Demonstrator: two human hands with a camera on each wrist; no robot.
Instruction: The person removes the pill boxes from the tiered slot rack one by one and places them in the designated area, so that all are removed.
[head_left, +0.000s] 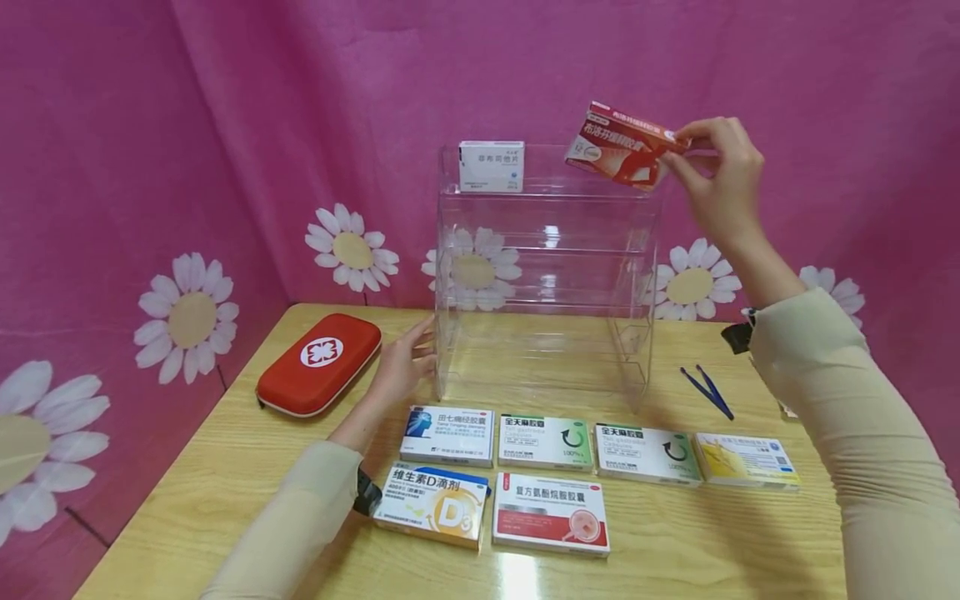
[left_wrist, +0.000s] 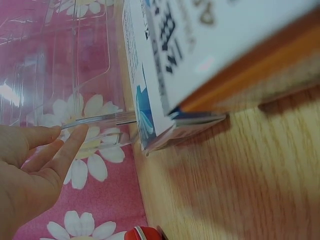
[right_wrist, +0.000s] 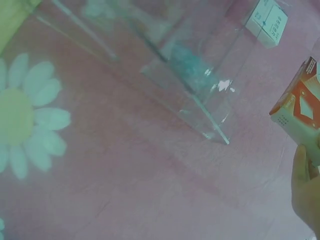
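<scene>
I saw a pale wood-grain table [head_left: 225, 467] against a pink daisy-print curtain [head_left: 187, 167]. Left of the clear acrylic shelf rack [head_left: 543, 275] lay a red zip pouch [head_left: 318, 362]. My left hand [head_left: 401, 362] rested with straight fingers against the rack's left wall. A white box [head_left: 491, 165] sat on its top tier. Above the rack's right corner, my right hand [head_left: 716, 179] pinched a glossy red cardboard box [head_left: 622, 146]. Six flat medicine boxes [head_left: 547, 512] lay before the rack.
</scene>
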